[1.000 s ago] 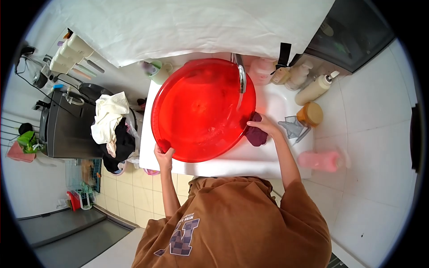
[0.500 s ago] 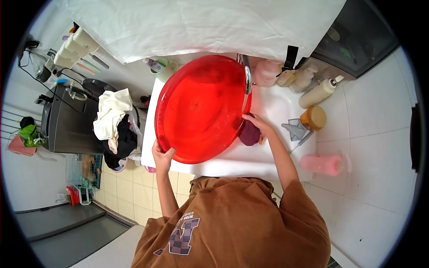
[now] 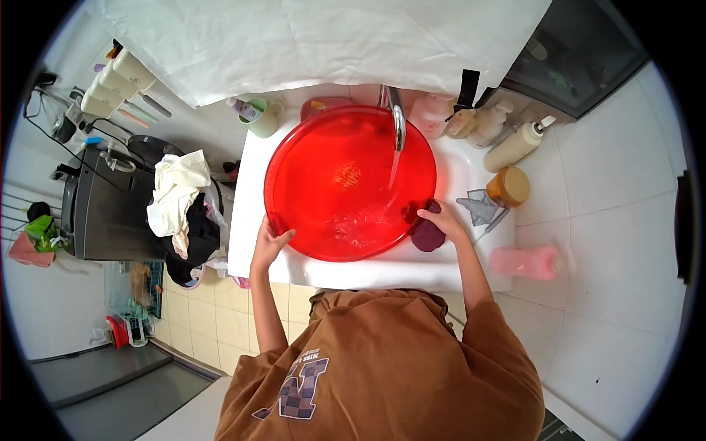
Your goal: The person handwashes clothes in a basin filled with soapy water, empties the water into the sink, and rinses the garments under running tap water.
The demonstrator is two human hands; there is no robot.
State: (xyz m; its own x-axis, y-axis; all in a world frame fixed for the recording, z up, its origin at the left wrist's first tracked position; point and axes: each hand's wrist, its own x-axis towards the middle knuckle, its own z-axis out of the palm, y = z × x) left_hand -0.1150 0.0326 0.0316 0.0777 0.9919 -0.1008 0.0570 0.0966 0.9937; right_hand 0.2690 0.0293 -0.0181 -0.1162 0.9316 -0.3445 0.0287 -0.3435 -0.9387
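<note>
A large red plastic basin (image 3: 316,198) sits over the white sink (image 3: 471,275), nearly level. Water runs from the chrome faucet (image 3: 398,128) into it and ripples at the bottom. My left hand (image 3: 271,244) holds the basin's near left rim, thumb on top and the other fingers partly hidden along its outer side. At the right rim, my right hand (image 3: 443,219) grips the basin with its fingertips at the edge. Just under that hand lies a bunched maroon cloth (image 3: 428,237), touching the basin's side in this view.
Pump bottles, a cream squeeze bottle (image 3: 511,147), an orange-lidded jar (image 3: 509,187), a grey mesh cloth (image 3: 482,207) and a pink bottle (image 3: 524,262) line the sink's right side. A green cup (image 3: 259,121) stands back left. Clothes (image 3: 180,187) pile up at left.
The basin has gone from tilted to nearly level and shifted right under the faucet, both hands still on it. A water stream now shows falling into it.
</note>
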